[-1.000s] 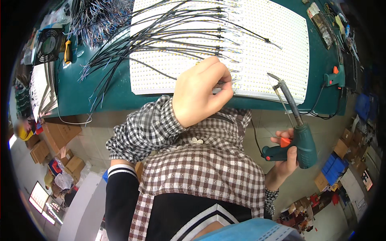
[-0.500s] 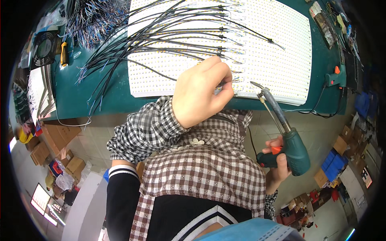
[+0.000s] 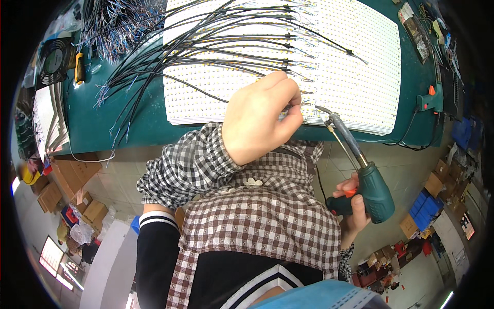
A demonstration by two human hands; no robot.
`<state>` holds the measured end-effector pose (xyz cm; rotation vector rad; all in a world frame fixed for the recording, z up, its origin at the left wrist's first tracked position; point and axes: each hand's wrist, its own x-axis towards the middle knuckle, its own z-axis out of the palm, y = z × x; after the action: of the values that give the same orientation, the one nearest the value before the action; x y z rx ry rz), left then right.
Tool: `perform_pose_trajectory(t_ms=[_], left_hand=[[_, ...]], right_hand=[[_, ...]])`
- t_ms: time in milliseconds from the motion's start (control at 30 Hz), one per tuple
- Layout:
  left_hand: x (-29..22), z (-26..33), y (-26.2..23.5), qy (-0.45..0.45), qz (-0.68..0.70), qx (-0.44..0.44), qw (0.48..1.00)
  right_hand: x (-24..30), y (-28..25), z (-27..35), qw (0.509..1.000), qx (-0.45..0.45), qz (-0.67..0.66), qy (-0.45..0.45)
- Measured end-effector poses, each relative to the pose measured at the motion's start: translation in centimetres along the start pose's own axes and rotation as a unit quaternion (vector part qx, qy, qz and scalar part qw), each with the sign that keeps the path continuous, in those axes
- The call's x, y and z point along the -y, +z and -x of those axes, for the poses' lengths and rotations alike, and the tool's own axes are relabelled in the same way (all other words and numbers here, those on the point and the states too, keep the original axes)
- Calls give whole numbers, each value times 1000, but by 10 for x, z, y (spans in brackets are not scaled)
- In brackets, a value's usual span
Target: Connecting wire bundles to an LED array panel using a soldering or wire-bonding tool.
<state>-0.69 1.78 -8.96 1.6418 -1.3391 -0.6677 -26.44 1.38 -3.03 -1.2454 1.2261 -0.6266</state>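
My left hand (image 3: 263, 116) is closed over the near edge of a white panel (image 3: 355, 67) dotted with rows of small yellowish parts. Its thumb and fingers pinch the end of a black cable (image 3: 198, 90), mostly hidden by the hand. In my right hand (image 3: 355, 206) is a green soldering gun (image 3: 374, 193) with an orange trigger. The gun's tip lies over the panel, just right of my left fingertips, close to thin bare wire ends. Several more black cables (image 3: 242, 45) lie side by side across the panel, their split wire ends near its middle.
The panel rests on a green table (image 3: 92, 116). A large bundle of thin wires (image 3: 121, 28) is at the back left, near a yellow-handled tool (image 3: 79, 68) and a black fan (image 3: 52, 62). At the right lie a second green gun-shaped tool (image 3: 431, 99) and a dark-edged bar (image 3: 413, 31).
The soldering gun has moved slightly left, bringing its tip closer to my left fingertips. My left hand keeps its pinch and has shifted only a little to the right.
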Motion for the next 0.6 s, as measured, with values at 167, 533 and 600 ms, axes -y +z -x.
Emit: perform_pose_trajectory(t_ms=[167,533,600], left_hand=[[0,0,-1,0,-9,-1,1000],[-1,0,2,2,-18,-2,1000],[-1,0,2,0,-17,-2,1000]], right_hand=[[-1,2,0,1000,4,-10,-7],[-3,0,-1,999,13,-28,-7],[-3,1,-2,999,16,-33,-7]])
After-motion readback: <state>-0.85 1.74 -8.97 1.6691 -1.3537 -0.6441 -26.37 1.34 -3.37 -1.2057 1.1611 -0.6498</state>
